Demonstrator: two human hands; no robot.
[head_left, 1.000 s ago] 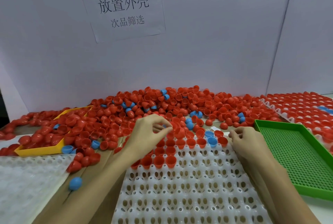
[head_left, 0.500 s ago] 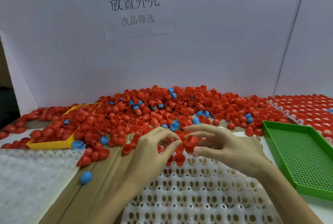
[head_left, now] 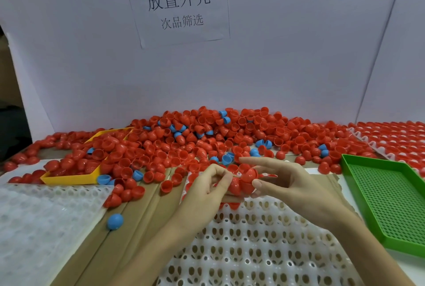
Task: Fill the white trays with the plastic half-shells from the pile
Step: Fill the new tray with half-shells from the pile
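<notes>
A big pile of red half-shells (head_left: pixel 207 134), with a few blue ones mixed in, spreads along the back of the table. In front of me lies a white tray (head_left: pixel 257 246) of empty cups; its far rows are hidden behind my hands. My right hand (head_left: pixel 289 184) holds red half-shells (head_left: pixel 247 178) between thumb and fingers above the tray's far end. My left hand (head_left: pixel 207 189) is right beside it, fingertips curled and pinching a red shell at the same cluster.
A green perforated tray (head_left: pixel 386 203) sits at the right. Behind it is a white tray filled with red shells (head_left: pixel 391 138). A yellow tray (head_left: pixel 71 178) holding red shells sits at the left, and a white sheet of cups (head_left: pixel 34 223) lies in front of it. One blue shell (head_left: pixel 115 221) lies loose on the cardboard.
Both hands came together from apart over the tray's filled rows. They now meet above the tray's far end around red shells, and the view has tilted upward.
</notes>
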